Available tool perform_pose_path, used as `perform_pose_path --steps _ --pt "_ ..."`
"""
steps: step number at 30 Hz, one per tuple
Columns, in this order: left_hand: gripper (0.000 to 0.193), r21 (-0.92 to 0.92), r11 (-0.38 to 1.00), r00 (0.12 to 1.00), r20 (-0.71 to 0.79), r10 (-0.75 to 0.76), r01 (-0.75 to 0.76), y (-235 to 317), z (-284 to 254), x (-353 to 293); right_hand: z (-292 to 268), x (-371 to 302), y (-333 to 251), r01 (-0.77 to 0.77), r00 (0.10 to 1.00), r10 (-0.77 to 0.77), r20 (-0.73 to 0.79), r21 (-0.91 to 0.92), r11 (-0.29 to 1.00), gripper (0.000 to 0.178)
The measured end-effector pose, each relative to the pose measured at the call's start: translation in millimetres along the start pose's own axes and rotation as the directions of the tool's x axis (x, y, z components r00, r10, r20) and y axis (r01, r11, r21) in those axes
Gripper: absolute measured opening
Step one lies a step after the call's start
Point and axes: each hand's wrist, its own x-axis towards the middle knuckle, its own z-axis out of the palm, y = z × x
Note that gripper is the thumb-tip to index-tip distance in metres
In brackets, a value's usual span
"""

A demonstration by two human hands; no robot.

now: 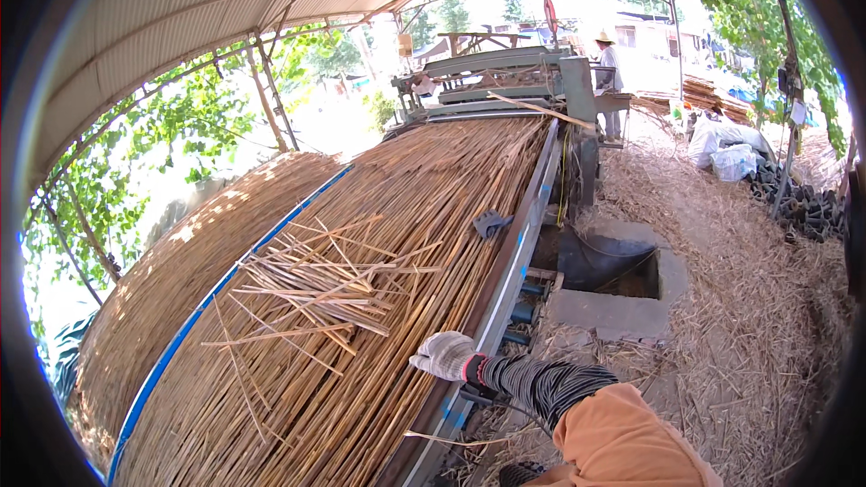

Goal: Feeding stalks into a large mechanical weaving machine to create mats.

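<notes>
My right hand, in a pale knitted glove with a red cuff, is at the right edge of a wide bed of reeds. Its fingers look curled together at the stalks, and whatever they may hold is hidden. A dark ribbed sleeve and an orange sleeve cover the arm. Ahead of the hand, a loose heap of short broken stalks lies across the long parallel reeds. My left hand is out of view.
A metal rail borders the reeds on the right, with a small grey block near it. Beyond stands a green machine, a person beside it. A concrete-edged pit opens at right. A blue strip runs along the left.
</notes>
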Motion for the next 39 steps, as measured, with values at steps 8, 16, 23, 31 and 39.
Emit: perform_pose_path --steps 8,16,23,31,39 --pt "0.034 -0.037 0.999 1.000 -0.019 0.009 -0.010 2 3 5 -10 -5 1 -0.049 0.999 0.048 0.020 0.019 0.999 0.058" --pt "0.039 -0.005 0.998 0.998 -0.032 0.060 -0.060 -1 -7 -1 -4 -2 -6 0.005 1.000 -0.004 -0.020 0.018 1.000 0.054" --pt "0.041 0.047 0.982 0.972 -0.144 0.188 -0.183 -9 11 2 -10 -8 -1 -0.003 0.999 0.004 -0.038 0.037 0.999 0.051" --pt "0.029 0.172 0.881 0.871 -0.156 0.465 -0.440 -49 55 8 -7 0 3 -0.026 0.999 0.023 0.043 0.068 0.997 0.057" --pt "0.023 0.163 0.976 0.954 0.287 0.090 -0.141 -14 5 8 -12 -5 -3 -0.007 0.999 0.004 0.045 0.054 0.999 0.056"
